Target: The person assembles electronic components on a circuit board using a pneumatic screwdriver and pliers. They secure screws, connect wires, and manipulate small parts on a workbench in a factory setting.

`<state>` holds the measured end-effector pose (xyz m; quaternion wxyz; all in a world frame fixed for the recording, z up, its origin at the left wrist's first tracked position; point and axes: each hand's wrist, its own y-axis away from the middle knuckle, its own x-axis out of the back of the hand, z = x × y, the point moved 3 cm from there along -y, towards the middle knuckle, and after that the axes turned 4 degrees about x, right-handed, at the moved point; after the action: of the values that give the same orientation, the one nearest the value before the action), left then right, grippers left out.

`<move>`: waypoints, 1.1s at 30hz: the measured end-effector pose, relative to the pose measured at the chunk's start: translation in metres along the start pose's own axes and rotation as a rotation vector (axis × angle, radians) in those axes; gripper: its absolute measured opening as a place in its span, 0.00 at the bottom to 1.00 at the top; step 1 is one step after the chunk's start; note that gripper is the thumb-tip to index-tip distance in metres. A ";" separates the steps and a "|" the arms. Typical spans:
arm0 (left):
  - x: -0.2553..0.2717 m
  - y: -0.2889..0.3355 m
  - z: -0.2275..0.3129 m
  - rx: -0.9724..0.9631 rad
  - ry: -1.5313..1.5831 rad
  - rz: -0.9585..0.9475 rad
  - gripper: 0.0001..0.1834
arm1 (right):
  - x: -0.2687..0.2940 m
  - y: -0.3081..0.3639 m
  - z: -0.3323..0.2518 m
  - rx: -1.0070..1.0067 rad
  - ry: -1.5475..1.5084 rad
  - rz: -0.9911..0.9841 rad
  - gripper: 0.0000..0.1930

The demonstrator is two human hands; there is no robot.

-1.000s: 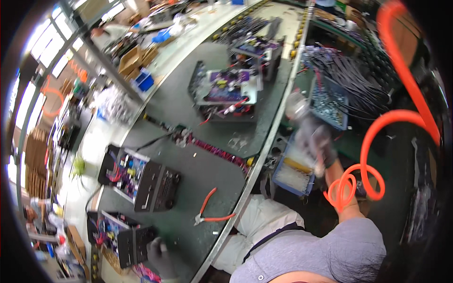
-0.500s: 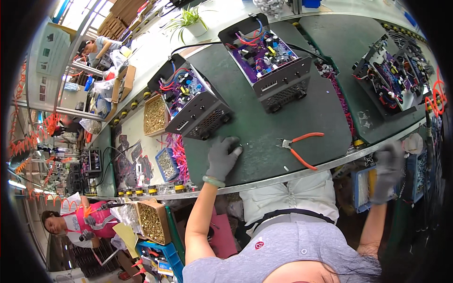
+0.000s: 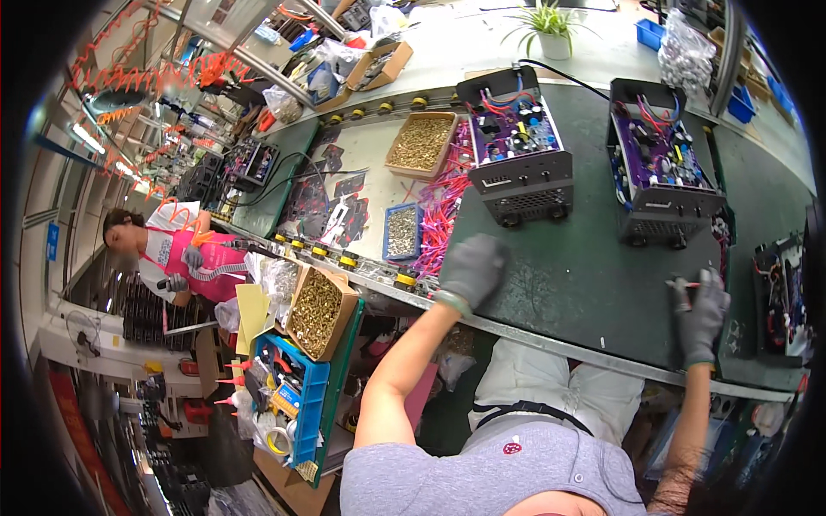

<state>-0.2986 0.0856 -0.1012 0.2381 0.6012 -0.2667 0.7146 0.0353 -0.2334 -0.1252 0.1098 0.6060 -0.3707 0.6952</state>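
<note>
Right hand (image 3: 701, 314), by the near edge of the surface (image 3: 594, 292), seems to pinch a red-handled tool (image 3: 685, 285) — likely a pick-up step, next needing a firm grip; left hand (image 3: 475, 268), near-left corner, blurred — cannot tell if closed.

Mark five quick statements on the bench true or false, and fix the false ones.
1. The left hand and right hand wear grey gloves. True.
2. The plant stands on the green mat. False: the plant stands on the white bench beyond it.
3. Pink wires lie beside a small blue tray. True.
4. The left unit on the mat is closed on top. False: the left unit is open, its circuit board exposed.
5. A red part shows at the right hand's fingers. True.
</note>
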 end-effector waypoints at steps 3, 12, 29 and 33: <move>0.007 -0.004 -0.109 0.429 -0.028 0.153 0.12 | -0.004 -0.017 0.031 -0.036 0.182 -0.136 0.38; 0.004 0.008 -0.063 0.083 0.264 0.387 0.13 | -0.008 -0.034 0.017 -0.316 0.181 -0.373 0.52; -0.013 0.110 0.177 -0.587 0.782 0.019 0.16 | -0.003 -0.065 -0.181 0.297 -0.660 -0.523 0.37; 0.000 0.097 0.174 -0.621 0.803 0.034 0.16 | 0.003 -0.079 -0.237 0.400 -1.075 -0.490 0.17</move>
<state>-0.2352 -0.1024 -0.0871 0.4778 0.1755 -0.3639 0.7801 -0.0984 -0.0248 -0.0905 -0.0514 0.9475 -0.0872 0.3034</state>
